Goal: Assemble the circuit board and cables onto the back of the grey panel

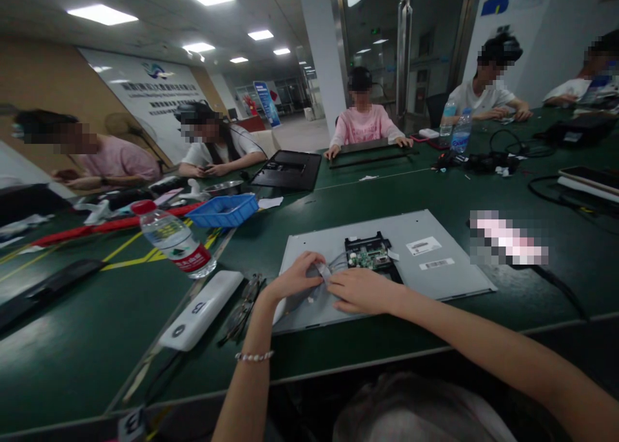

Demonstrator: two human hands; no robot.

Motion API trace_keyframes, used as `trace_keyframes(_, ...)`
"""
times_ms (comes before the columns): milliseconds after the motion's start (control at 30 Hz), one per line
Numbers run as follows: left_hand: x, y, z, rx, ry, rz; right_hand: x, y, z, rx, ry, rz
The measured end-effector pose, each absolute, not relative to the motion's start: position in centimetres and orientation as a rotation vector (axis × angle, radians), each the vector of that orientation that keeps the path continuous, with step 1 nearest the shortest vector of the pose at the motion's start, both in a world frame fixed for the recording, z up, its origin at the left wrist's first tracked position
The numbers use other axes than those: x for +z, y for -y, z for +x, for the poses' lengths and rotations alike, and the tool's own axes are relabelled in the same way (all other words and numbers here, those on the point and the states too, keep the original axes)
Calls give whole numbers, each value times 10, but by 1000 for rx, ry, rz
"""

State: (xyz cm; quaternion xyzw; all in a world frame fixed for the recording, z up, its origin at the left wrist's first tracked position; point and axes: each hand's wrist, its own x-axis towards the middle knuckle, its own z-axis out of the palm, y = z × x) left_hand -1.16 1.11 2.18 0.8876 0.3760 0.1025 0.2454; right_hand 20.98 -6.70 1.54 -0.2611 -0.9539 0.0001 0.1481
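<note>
In front of me a flat grey metal display panel (449, 277) lies with its back up on the green table. A black bracket with a green circuit board (370, 257) sits on it, and thin cables (340, 261) run from the board towards my hands. My left hand (302, 277) pinches a greyish strip of tape (324, 271) over the cables, fingers bent. From the other side my right hand (365, 291) meets it, fingertips closed at the strip's edge. Part of the strip is hidden by the fingers.
On the left stand a water bottle (176, 242), a white power bank (203, 310), glasses (244, 310) and a blue tray (225, 210). A phone (507, 237) with a cable lies on the right. Several people sit around the table; one across handles a black frame (370, 156).
</note>
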Motion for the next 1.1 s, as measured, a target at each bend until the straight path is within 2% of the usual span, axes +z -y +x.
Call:
trace_keyframes(267, 19, -10, -15, 258, -998, 2437, 11, 71, 207, -2, 2727, -746)
trace_keyframes(667, 1, -18, -8, 447, -1085, 2517, 18, 91, 209, -80, 2769, -784)
trace_keyframes(1100, 4, -17, -5, 549, -1175, 2524, 27, 91, 226, 108, 2768, -818)
